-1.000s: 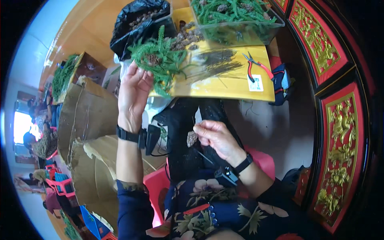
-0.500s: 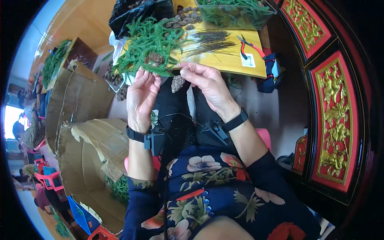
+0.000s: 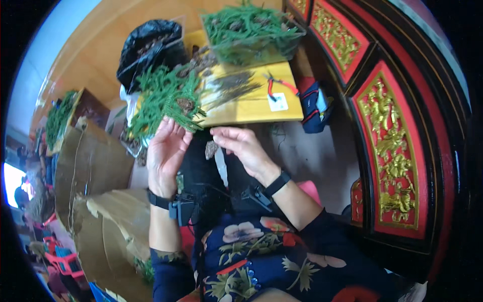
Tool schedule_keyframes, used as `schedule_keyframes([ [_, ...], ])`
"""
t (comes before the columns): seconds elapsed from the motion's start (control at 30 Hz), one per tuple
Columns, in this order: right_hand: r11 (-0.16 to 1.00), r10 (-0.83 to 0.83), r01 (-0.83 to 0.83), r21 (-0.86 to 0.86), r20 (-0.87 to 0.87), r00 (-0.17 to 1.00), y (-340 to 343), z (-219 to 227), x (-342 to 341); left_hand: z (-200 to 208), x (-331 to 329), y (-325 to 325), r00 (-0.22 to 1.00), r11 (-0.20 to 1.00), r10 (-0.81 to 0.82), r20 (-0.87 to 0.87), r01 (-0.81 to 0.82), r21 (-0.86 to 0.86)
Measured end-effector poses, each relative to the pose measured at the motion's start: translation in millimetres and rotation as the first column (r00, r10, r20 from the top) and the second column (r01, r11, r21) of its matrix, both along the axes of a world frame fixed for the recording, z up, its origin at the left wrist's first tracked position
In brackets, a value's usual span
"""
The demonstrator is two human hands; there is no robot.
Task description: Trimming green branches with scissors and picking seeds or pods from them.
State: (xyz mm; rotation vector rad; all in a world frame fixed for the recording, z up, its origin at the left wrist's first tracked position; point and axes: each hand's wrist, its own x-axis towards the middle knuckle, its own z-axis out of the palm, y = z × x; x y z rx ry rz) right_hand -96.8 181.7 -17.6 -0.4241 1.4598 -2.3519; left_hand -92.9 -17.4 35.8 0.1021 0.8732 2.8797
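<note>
Minding a bushy, feathery green bunch (image 3: 168,105) and a small brown scaly cone (image 3: 211,149): we'd do well to pinch lightly and hold both steady.

To the right of our hands rises a black-framed, red-and-gold carved panel (image 3: 390,151); to their left stands torn brown cardboard (image 3: 100,156). Just beyond our fingertips lies a flat yellow board (image 3: 244,116), bearing a clear plastic tub (image 3: 254,56) of greenery at its far side and red-handled metal pliers (image 3: 289,88) to the right. Our left hand (image 3: 168,151), fingers loosely curled, meets the bunch's near edge; whether it grips, we cannot tell. Our right hand (image 3: 244,148) is narrowed, thumb against forefinger, the cone hanging just below the fingertips.
</note>
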Motion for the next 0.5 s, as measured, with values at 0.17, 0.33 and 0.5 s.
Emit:
schedule_keyframes([
  [0.17, 0.997, -0.043, 0.032, 0.066, 0.186, 0.982, 13.5, -24.4, -6.6, 71.9, -55.2, 10.9, 0.996, 0.950, 0.061, -0.061, -0.077, -0.303],
  [0.33, 0.998, -0.033, 0.021, 0.061, 0.204, 0.978, 21.2, -21.9, -8.4, 139.2, -131.9, 46.7, 0.911, 0.683, 0.185, -0.369, -0.389, -0.618],
  [0.5, 1.000, -0.003, 0.002, 0.002, 0.244, 0.970, 13.8, -23.2, -11.3, 142.3, -202.9, 56.2, 0.692, 0.124, 0.154, -0.706, -0.722, -0.681],
])
